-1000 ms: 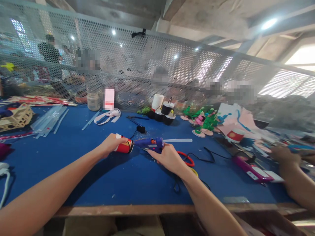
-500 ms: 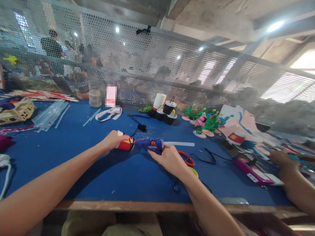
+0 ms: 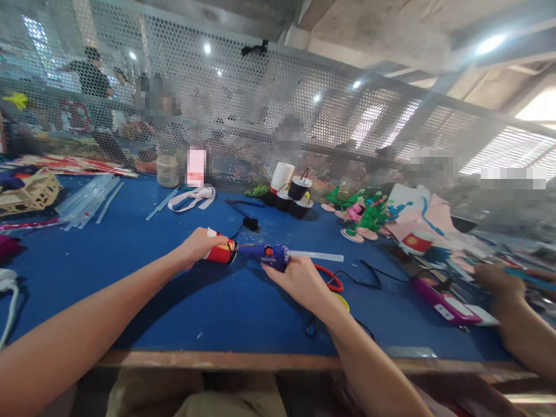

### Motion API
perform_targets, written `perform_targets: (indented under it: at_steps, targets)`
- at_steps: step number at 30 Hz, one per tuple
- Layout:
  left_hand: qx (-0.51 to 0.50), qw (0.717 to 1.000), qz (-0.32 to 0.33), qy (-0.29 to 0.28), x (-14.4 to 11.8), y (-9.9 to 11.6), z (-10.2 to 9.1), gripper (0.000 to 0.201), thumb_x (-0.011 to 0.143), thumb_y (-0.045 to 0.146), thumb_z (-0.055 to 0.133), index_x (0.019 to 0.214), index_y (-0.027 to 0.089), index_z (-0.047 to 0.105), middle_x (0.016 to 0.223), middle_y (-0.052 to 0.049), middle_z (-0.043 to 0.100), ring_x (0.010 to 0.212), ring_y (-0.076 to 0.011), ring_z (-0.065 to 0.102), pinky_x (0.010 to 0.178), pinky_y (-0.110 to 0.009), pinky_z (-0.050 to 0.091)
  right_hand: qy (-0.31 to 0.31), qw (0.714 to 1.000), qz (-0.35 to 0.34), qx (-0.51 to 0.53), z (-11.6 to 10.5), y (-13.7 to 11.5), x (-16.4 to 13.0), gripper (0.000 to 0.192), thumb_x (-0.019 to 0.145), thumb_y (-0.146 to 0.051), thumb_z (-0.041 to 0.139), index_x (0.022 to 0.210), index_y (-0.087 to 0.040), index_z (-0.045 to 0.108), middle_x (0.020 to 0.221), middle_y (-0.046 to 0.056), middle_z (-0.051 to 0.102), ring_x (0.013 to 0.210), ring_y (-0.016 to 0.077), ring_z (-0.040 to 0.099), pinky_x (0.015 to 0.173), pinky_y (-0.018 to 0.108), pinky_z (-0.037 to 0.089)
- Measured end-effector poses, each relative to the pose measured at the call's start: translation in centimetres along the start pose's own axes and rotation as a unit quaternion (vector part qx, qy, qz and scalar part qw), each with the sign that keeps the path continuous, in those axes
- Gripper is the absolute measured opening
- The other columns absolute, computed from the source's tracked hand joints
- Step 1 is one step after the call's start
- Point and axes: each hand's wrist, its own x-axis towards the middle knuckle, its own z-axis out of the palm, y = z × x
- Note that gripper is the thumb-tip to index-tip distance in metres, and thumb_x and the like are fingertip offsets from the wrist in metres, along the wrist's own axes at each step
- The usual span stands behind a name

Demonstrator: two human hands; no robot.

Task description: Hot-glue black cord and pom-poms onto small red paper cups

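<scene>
My left hand (image 3: 200,245) is closed around a red and white paper cup (image 3: 222,252) that lies tipped on its side, its dark end facing right. In my right hand (image 3: 299,277) is a blue hot glue gun (image 3: 273,252), gripped by the handle. A clear glue stick (image 3: 319,255) pokes out of the gun's back end. The nozzle points left at the cup's dark end; whether it touches cannot be made out. Beyond the cup lies a small black piece (image 3: 251,223) with a thin black cord running toward the cup.
Scissors with a red handle (image 3: 335,282) and black cables lie right of my right hand. Black-ended cups (image 3: 299,188), pliers (image 3: 245,202) and green figures (image 3: 369,214) stand or lie farther back. Glue sticks (image 3: 89,200) are at left. A co-worker's hand (image 3: 499,282) is at right, near a purple power strip (image 3: 447,304).
The cup has tilted very slightly in my left hand, and the glue gun stays almost in place. The view has shifted a little.
</scene>
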Motion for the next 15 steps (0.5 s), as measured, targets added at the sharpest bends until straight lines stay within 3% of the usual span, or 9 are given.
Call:
perform_targets:
  at_steps: [6,15]
  targets:
    - [0.006,1.0,-0.004,-0.005,0.03,0.04,0.01,0.026,0.056,0.04,0.06,0.053,0.014,0.055,0.044,0.003,0.048,0.044,-0.0115,0.043,0.046,-0.024,0.027,-0.009,0.999,-0.033,0.001,0.12,0.17,-0.18,0.008,0.072,-0.023,0.05,0.069,-0.017,0.055,0.057,0.0,0.056,0.052,0.0137,0.052,0.046,0.022,0.034]
    - [0.01,1.0,-0.021,0.003,-0.05,0.16,0.05,0.024,0.056,0.038,0.059,0.056,0.014,0.057,0.047,0.002,0.051,0.046,-0.0123,0.045,0.045,-0.024,0.028,-0.024,0.999,-0.017,-0.028,0.31,0.08,-0.25,0.01,0.072,-0.022,0.051,0.063,-0.017,0.054,0.05,-0.002,0.052,0.045,0.0119,0.046,0.046,0.022,0.031]
